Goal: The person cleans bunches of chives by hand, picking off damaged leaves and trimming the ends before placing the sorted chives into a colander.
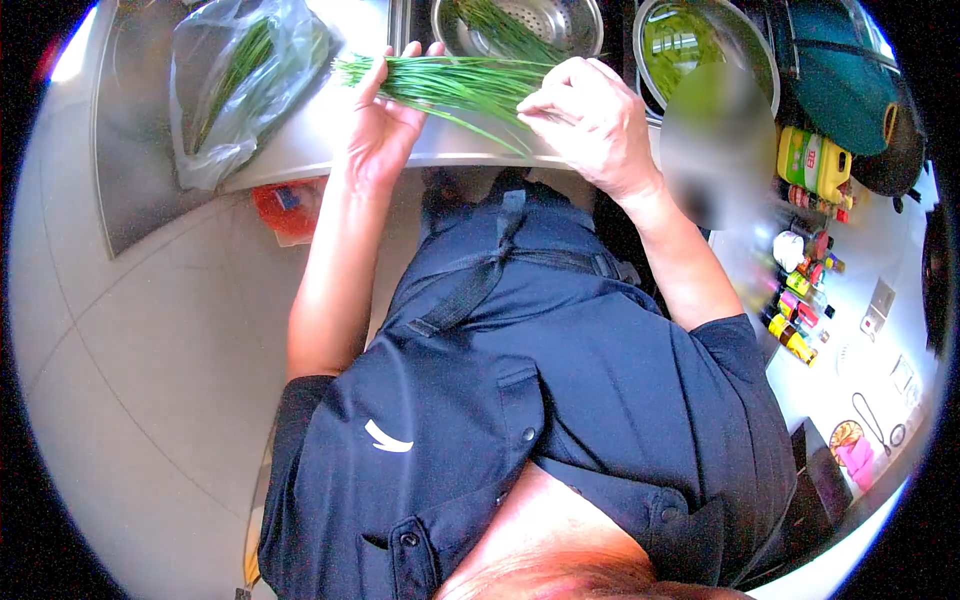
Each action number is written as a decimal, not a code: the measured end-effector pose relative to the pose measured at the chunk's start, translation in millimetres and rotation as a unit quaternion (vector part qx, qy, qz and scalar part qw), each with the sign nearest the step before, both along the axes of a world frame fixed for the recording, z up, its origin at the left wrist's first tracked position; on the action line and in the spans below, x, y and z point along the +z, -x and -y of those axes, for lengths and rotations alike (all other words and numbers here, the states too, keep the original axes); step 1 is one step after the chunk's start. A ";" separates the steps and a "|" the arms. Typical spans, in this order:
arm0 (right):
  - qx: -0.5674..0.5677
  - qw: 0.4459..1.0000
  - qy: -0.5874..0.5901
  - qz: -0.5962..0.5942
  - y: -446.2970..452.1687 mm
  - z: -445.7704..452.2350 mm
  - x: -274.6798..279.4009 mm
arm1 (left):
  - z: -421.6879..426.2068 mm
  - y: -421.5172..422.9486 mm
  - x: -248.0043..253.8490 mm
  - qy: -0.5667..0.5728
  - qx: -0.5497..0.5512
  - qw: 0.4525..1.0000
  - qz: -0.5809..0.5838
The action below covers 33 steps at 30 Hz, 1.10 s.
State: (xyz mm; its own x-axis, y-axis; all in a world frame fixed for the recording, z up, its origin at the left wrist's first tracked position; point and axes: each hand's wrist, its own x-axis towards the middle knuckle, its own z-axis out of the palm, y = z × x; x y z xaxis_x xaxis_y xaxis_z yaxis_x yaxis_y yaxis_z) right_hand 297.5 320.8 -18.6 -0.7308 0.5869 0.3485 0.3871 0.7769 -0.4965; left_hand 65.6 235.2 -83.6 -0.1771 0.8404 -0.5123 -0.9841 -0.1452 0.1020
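Note:
A bunch of long green chives (460,82) lies across my left hand (380,130), its pale ends by the thumb and its fingers behind the stalks. Over the other end of the bunch, my right hand (600,125) is closed in a pinch at the stalks; what exactly sits between its fingertips is partly hidden. To the left, a clear plastic bag (290,95) holds more chives (240,75). Beyond my hands, a perforated metal colander (575,18) has chives in it.
Right of the colander stands a metal bowl (772,70) that looks green inside. A teal object (840,95), a yellow jug (815,165) and several bottles (795,320) line the right counter. Below the counter's front edge (480,160) is a red item (285,210).

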 end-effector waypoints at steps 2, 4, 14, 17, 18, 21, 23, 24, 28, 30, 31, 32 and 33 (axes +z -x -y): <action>0.003 1.000 -0.006 0.003 2.9 1.3 0.2 | 1.2 1.2 -0.9 0.001 0.001 1.000 -0.003; -0.005 1.000 -0.012 -0.001 4.8 2.2 0.2 | 3.8 2.3 -2.9 -0.009 -0.002 1.000 0.008; 0.002 0.999 -0.047 0.001 8.8 4.0 -0.3 | 7.3 0.3 1.0 0.006 0.012 1.000 0.015; 0.004 0.999 -0.048 -0.012 10.2 4.6 -3.1 | 7.5 -1.0 4.0 0.012 0.013 1.000 0.007; 0.006 0.999 -0.046 -0.014 10.6 4.9 -3.4 | 7.6 -1.1 3.2 0.012 0.012 1.000 0.006; 0.003 0.999 -0.041 -0.017 10.5 5.2 -3.7 | 8.5 -2.2 0.0 0.005 0.004 1.000 -0.007; 0.000 0.999 -0.039 -0.017 10.7 4.4 -6.2 | 8.6 -4.0 0.4 0.011 0.007 1.000 -0.010; -0.007 0.999 -0.045 -0.027 11.0 2.8 -10.4 | 8.5 -4.6 0.4 0.011 0.007 1.000 -0.011; -0.025 0.998 -0.049 -0.028 11.6 -1.0 -13.8 | 8.7 -6.9 -3.1 0.042 0.004 0.999 -0.028; -0.042 0.998 -0.042 -0.009 12.3 -0.6 -13.4 | 7.9 -9.0 -2.8 0.047 -0.002 0.998 -0.033; -0.058 0.998 -0.034 0.010 13.0 -0.2 -13.3 | 7.7 -11.4 -1.2 0.046 -0.004 0.998 -0.040; -0.059 0.998 -0.034 0.009 13.7 -0.3 -13.6 | 7.4 -13.3 0.2 0.046 -0.006 0.998 -0.048; -0.073 0.997 -0.031 0.016 14.3 -0.8 -14.5 | 6.9 -14.4 1.0 0.045 -0.006 0.998 -0.048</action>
State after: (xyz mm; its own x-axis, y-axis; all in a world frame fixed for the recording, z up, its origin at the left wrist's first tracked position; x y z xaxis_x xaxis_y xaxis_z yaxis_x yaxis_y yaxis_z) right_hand 283.2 321.6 -33.1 -0.6505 0.6661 0.3649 0.5129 0.7396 -0.4358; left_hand 80.0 228.3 -82.6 -0.2188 0.7941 -0.5671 -0.9708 -0.1186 0.2084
